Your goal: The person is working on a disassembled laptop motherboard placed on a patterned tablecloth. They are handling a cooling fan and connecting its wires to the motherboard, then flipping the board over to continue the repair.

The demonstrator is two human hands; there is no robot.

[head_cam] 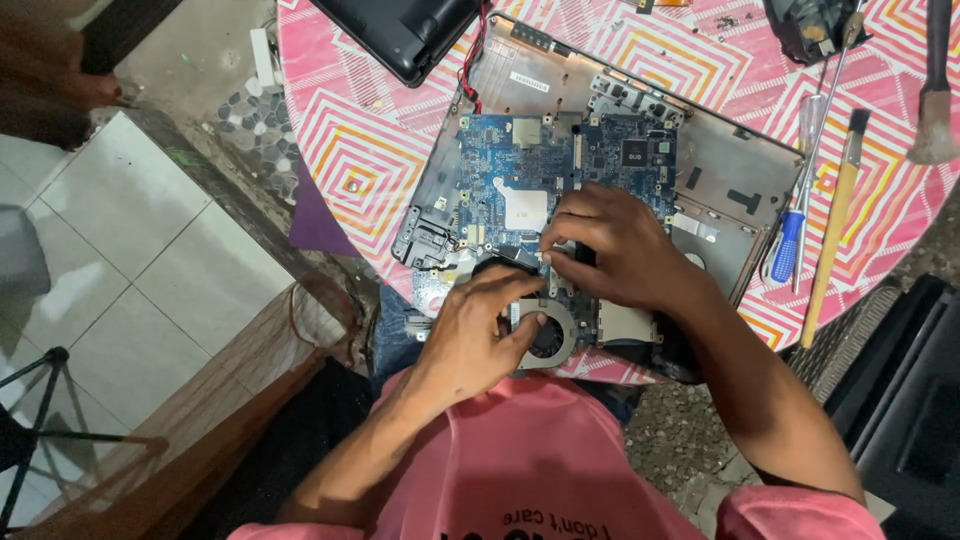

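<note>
An opened laptop base [745, 170] lies on a round table, with its blue motherboard [500, 165] exposed. My left hand [480, 330] rests on the near edge of the board, fingers over the round cooling fan [548, 338] and a black part beside it. My right hand [620, 245] presses down on the board just beyond the fan, fingers bent and pinching at something small that the fingers hide. Red and black wires [478, 60] run from the board's far corner.
The table wears a pink zigzag cloth [350, 140]. A black laptop lid [400, 35] lies at the far edge. To the right lie a blue-handled screwdriver [788, 245], a wooden-handled brush [835, 225] and another brush [937, 90]. Tiled floor lies to the left.
</note>
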